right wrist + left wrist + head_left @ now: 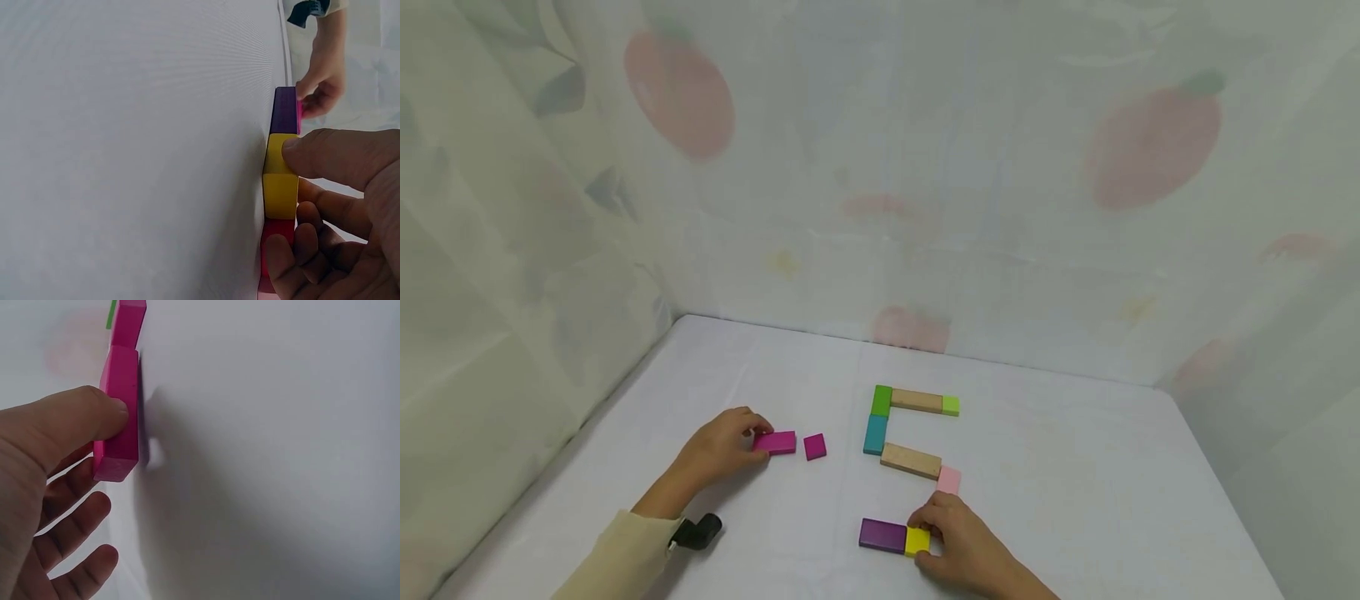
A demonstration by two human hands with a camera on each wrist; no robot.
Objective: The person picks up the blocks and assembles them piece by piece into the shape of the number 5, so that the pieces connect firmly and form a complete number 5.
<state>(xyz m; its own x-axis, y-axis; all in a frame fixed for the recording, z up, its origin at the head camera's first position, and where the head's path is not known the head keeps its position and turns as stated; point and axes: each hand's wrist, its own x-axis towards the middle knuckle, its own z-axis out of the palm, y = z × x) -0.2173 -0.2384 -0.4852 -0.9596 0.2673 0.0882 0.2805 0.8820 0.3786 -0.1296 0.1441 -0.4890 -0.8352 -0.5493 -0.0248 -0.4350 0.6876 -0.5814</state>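
At the left of the head view, my left hand (721, 446) pinches a long magenta block (778, 442) between thumb and fingers. Just beyond its end lies a darker magenta cube (815, 447). My right hand (964, 546) pinches a small yellow block (917, 542), which stands end to end with a purple block (882, 535). In the right wrist view a red block (278, 234) sits beside the yellow one, partly covered by curled fingers; my hand hides it from the head view. A pink block (949, 480) lies just past the right fingertips.
Further back, a lime cube (951, 406), a wooden block (917, 401), a green block (882, 401), a teal block (875, 434) and another wooden block (911, 460) form a bent line. Patterned curtains (925, 167) enclose the white table (1075, 467). A black device (696, 532) is on the left wrist.
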